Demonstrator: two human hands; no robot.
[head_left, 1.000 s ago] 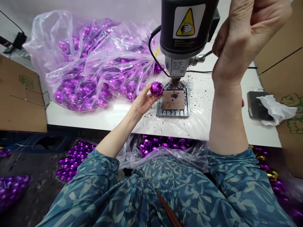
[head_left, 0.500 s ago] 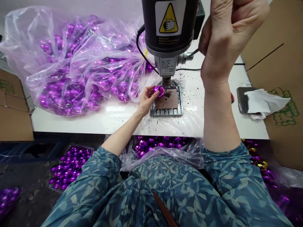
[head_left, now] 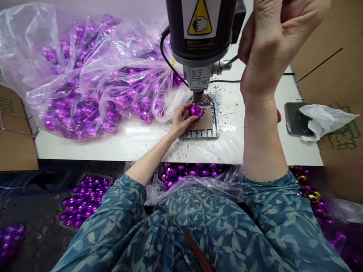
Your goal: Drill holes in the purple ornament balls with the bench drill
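Observation:
My left hand (head_left: 181, 121) pinches a faceted purple ball (head_left: 195, 110) and holds it on the brown pad of the drill press base (head_left: 212, 132), right under the chuck (head_left: 198, 95). Raised high at the top right, my right hand (head_left: 272, 41) is closed round the thin metal lever (head_left: 231, 61) that sticks out of the dark drill press head (head_left: 201, 30).
A big clear bag of purple balls (head_left: 85, 79) lies on the white table at the left. Black shavings dot the table round the base. A phone (head_left: 296, 119) and a crumpled tissue (head_left: 323, 119) lie right. Cardboard boxes flank the table; more purple balls fill a bag in my lap and trays below.
My left hand brought the purple ball from beside the base onto the pad under the chuck. My right hand stayed on the lever.

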